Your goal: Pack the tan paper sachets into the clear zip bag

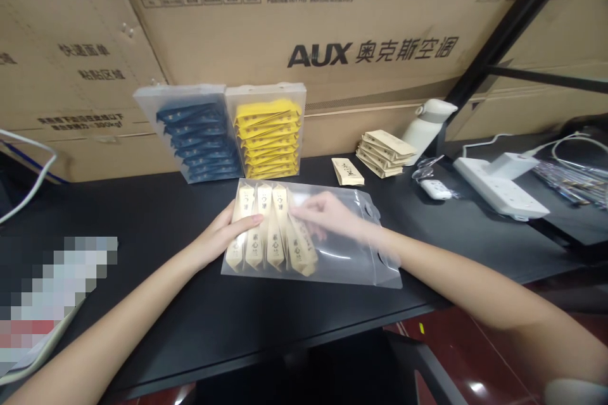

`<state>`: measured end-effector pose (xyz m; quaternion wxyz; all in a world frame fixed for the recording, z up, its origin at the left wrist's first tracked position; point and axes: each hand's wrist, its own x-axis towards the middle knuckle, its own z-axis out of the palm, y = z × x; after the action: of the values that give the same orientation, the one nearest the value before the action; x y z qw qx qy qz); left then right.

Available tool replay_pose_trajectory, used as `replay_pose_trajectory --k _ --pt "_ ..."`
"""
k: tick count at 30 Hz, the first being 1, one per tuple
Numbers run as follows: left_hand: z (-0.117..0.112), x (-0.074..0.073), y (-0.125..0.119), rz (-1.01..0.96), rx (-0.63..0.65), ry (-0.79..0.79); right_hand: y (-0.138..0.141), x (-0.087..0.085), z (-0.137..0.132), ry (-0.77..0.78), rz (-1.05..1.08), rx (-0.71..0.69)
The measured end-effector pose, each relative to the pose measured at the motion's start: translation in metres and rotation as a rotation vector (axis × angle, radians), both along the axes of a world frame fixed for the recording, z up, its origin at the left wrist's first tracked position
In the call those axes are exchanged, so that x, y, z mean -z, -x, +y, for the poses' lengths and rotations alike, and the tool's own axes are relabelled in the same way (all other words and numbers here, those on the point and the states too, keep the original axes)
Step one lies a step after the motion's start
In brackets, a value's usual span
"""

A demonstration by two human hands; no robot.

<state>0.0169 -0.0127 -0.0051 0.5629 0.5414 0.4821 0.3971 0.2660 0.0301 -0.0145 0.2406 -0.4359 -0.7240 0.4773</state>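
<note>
A clear plastic box (346,266) lies flat on the black table, its open flap end to the right. Inside, at its left, several cream paper packets (254,243) with black characters stand in an overlapping row. My left hand (228,234) grips the left part of the box, thumb across its top face and the other fingers mostly hidden. My right hand (327,212) reaches in through the open end, slightly blurred. Its fingers are pinched at the upper end of the rightmost packet (301,247), which leans at a slant.
Behind stand two clear boxes, one with blue packets (202,139), one with yellow packets (268,139). A single cream packet (348,172) and a stack (384,152) lie at the back, near a white bottle (427,126), earphone case (436,190) and power strip (503,186). Cartons (213,44) form the back wall.
</note>
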Motion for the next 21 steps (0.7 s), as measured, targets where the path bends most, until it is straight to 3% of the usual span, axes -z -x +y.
replay_pose_trajectory --k 3,8,15,17,21 --pt "0.000 0.001 0.001 0.001 -0.024 -0.003 -0.002 -0.001 -0.001 -0.069 -0.015 -0.002" --pt "0.000 0.002 0.003 0.014 -0.041 -0.045 -0.002 -0.008 -0.003 -0.046 0.166 -0.311" --pt "0.011 0.003 0.016 -0.054 -0.147 -0.014 -0.007 -0.005 0.010 -0.154 0.215 -0.314" --pt "0.014 0.003 0.020 -0.089 -0.154 0.016 -0.008 0.000 0.015 -0.156 0.239 -0.250" --pt "0.018 0.002 0.025 -0.140 -0.202 0.034 -0.011 0.010 0.030 -0.246 0.286 0.100"
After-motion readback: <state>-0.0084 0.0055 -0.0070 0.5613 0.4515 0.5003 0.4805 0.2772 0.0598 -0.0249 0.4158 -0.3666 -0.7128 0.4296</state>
